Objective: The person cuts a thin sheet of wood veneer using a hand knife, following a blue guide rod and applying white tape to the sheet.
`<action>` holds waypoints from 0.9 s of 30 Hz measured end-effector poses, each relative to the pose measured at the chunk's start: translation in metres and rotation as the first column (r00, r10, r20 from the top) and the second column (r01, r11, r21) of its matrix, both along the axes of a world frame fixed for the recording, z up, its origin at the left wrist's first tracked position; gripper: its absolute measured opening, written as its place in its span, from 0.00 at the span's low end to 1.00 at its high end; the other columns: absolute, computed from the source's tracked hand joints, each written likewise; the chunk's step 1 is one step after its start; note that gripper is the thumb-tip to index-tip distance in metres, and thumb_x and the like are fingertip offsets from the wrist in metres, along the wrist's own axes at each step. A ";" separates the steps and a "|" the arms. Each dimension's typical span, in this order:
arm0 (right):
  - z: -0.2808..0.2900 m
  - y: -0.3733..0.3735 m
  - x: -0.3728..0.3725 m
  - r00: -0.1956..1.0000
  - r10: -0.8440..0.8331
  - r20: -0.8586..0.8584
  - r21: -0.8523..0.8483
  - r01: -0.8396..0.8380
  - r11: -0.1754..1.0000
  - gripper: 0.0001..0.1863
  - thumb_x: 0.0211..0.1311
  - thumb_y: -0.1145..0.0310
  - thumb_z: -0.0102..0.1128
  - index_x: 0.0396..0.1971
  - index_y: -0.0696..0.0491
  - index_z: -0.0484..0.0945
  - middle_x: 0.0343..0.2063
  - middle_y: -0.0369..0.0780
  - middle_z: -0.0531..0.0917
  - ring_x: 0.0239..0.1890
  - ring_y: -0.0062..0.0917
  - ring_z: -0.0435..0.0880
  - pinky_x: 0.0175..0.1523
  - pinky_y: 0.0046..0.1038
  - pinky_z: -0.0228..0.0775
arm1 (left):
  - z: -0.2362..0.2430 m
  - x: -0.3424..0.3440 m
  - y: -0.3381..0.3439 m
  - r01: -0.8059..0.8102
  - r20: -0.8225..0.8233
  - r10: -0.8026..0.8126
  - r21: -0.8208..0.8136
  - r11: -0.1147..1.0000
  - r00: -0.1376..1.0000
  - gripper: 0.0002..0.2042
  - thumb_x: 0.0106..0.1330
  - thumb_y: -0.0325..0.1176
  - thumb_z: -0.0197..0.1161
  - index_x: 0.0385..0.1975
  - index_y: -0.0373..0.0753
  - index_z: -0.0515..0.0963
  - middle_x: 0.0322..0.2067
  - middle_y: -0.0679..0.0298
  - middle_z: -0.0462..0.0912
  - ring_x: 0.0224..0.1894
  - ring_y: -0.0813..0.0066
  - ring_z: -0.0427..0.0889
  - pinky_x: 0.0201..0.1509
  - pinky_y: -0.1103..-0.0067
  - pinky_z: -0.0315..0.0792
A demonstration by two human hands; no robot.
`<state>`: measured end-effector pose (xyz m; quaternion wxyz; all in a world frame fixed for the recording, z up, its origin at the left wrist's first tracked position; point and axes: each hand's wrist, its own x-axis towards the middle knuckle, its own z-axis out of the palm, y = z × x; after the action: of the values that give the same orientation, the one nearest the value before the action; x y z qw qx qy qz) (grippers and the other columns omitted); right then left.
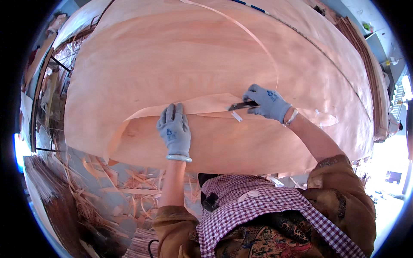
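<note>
A large sheet of pale pinkish wood veneer fills most of the view. My gloved left hand rests fingers-down and flat on a narrower veneer piece that has a curling left end. To its right, my gloved right hand grips a dark, flat cutting tool near that piece's upper edge. A small white tab lies just below the tool, and a thin curved offcut arcs over the sheet above my right hand.
A long thin rod crosses the upper right of the sheet. Veneer scraps litter the floor below its near edge. Stacked sheets stand at lower left and far right. Another person is partly visible beyond the right stack.
</note>
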<state>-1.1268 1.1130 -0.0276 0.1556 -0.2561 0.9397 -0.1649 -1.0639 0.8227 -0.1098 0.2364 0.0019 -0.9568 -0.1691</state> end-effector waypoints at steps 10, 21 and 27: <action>-0.010 0.002 0.035 0.994 -0.110 -0.017 0.205 0.111 0.972 0.12 0.55 0.67 0.56 0.40 0.48 0.71 0.40 0.37 0.72 0.44 0.32 0.76 0.50 0.40 0.67 | 0.002 -0.025 -0.016 0.107 -0.032 -0.105 0.062 0.992 0.994 0.11 0.61 0.36 0.59 0.39 0.38 0.80 0.44 0.58 0.80 0.50 0.58 0.74 0.54 0.66 0.65; -0.011 0.021 0.024 0.996 -0.031 0.084 0.028 0.029 0.999 0.09 0.57 0.67 0.54 0.37 0.51 0.72 0.37 0.44 0.73 0.37 0.40 0.76 0.44 0.39 0.67 | 0.007 -0.021 -0.001 -0.006 0.038 0.007 -0.013 1.000 0.999 0.09 0.57 0.36 0.63 0.36 0.43 0.81 0.41 0.62 0.80 0.47 0.61 0.75 0.50 0.68 0.67; 0.018 -0.036 0.008 0.970 -0.011 0.245 0.025 0.005 1.000 0.11 0.64 0.61 0.47 0.35 0.52 0.73 0.26 0.45 0.78 0.31 0.41 0.79 0.37 0.40 0.68 | 0.008 -0.022 -0.012 -0.096 0.166 0.066 0.185 0.978 0.984 0.09 0.51 0.34 0.66 0.32 0.46 0.80 0.39 0.64 0.78 0.44 0.61 0.74 0.46 0.67 0.68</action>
<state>-1.1191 1.0769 -0.0095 0.2726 -0.2282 0.9163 -0.1847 -1.0857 0.8108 -0.1021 0.1650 0.0772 -0.9509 -0.2502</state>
